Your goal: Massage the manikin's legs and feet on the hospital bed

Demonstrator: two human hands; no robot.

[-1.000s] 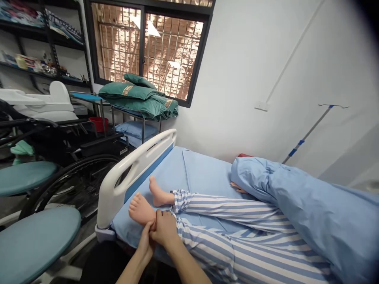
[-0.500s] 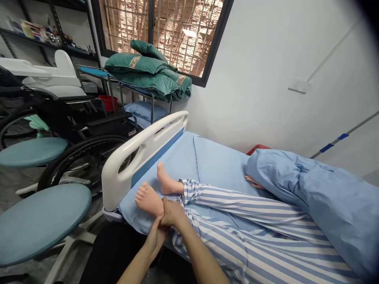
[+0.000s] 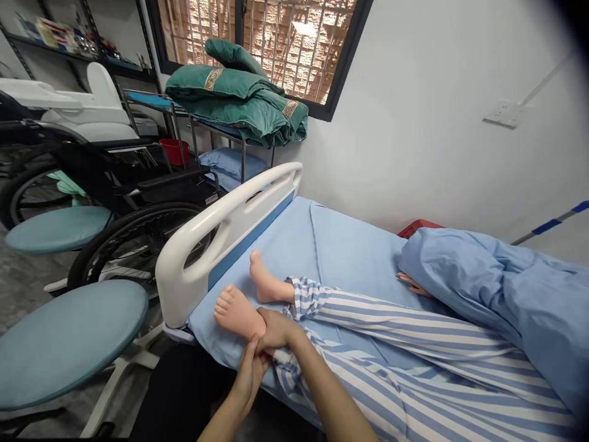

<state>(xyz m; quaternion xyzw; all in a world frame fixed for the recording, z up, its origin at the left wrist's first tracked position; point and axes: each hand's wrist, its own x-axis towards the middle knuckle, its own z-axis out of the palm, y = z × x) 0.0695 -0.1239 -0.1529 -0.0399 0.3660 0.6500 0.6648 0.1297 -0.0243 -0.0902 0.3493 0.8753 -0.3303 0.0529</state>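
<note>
One near foot (image 3: 237,312) is being held at the ankle, close to the foot end of the bed. Right hand (image 3: 278,329) is wrapping over the ankle from above, fingers closed round it. Left hand (image 3: 249,370) is gripping from the near side, thumb pressing by the heel, other fingers partly hidden. Toes are pointing toward the white end board (image 3: 184,301); whether the heel is touching the blue sheet (image 3: 347,245), cannot tell.

Wearer's dark-clothed knee (image 3: 181,393) is showing beside the bed; a round teal stool (image 3: 78,344) is standing left of it, a second stool (image 3: 59,228) beyond.

Far foot (image 3: 267,281) is lying on the sheet just past the near one, toes up. Blue-and-white striped trousers (image 3: 396,319) are covering both legs, bunching at the far ankle. Blue cover (image 3: 473,276) is heaping at right, a lying figure's fingers (image 3: 414,283) poking from under its edge.

Past the end board, a black wheelchair (image 3: 175,186) is standing. Farther back, green quilts (image 3: 230,83) are resting on a metal rack, folded blue bedding (image 3: 232,161) sitting below, a red bucket (image 3: 173,151) near. Barred window (image 3: 294,55) is showing brickwork behind.
</note>
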